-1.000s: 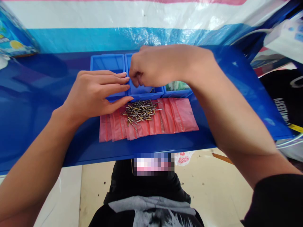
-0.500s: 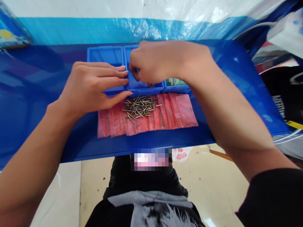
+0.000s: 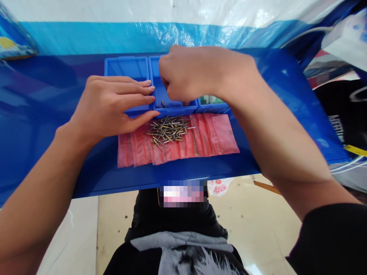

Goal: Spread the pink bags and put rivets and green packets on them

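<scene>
My left hand (image 3: 114, 101) is open, its fingers stretched out over the left blue bin (image 3: 126, 65) and the tips at the wall shared with the middle blue bin (image 3: 172, 111). Above the middle bin, my right hand (image 3: 183, 74) is curled closed, knuckles up; its fingertips and whatever they may hold are hidden. A few blind rivets (image 3: 163, 104) lie in that bin's near left corner. In front of the bins is a loose heap of blind rivets (image 3: 169, 129), resting on a row of overlapping pink zip bags (image 3: 220, 133).
A third blue bin (image 3: 212, 109), with green and white contents (image 3: 212, 99), is partly behind my right wrist. The blue table's front edge (image 3: 114, 191) runs just beyond my lap. A phone with a blurred screen (image 3: 183, 193) lies on my lap. Cables (image 3: 348, 167) are at right.
My right hand has shifted slightly right, and a few blind rivets now show in the middle bin's near corner. My left hand and the heap stay in place.
</scene>
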`<action>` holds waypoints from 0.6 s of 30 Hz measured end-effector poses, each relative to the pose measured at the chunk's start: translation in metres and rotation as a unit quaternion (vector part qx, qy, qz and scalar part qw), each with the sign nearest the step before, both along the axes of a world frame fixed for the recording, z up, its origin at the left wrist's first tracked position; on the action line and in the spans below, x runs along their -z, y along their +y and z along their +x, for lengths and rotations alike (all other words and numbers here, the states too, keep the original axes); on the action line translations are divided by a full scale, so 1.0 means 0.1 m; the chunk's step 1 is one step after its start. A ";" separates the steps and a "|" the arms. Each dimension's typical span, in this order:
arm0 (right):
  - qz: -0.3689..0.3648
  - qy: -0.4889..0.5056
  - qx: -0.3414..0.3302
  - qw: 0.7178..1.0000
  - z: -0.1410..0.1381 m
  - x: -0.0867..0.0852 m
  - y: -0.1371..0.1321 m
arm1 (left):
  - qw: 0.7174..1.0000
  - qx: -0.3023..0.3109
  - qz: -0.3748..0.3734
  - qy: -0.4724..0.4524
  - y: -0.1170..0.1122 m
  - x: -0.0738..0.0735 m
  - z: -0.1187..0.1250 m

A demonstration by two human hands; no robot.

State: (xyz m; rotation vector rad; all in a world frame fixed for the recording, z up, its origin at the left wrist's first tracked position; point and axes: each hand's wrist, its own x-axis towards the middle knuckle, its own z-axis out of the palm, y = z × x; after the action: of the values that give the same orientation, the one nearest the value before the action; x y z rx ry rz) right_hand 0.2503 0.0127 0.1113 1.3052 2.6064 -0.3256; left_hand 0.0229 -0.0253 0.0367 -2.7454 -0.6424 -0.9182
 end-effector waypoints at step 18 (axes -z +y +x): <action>-0.022 -0.033 -0.074 0.996 -0.08 0.11 0.08 | 1.000 0.003 -0.004 0.007 0.00 0.02 -0.02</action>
State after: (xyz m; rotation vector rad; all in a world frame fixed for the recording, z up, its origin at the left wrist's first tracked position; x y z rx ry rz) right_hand 0.2421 0.0210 0.1007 1.0821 2.6076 -0.3075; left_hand 0.0204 -0.0253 0.0346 -2.7596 -0.6365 -0.8982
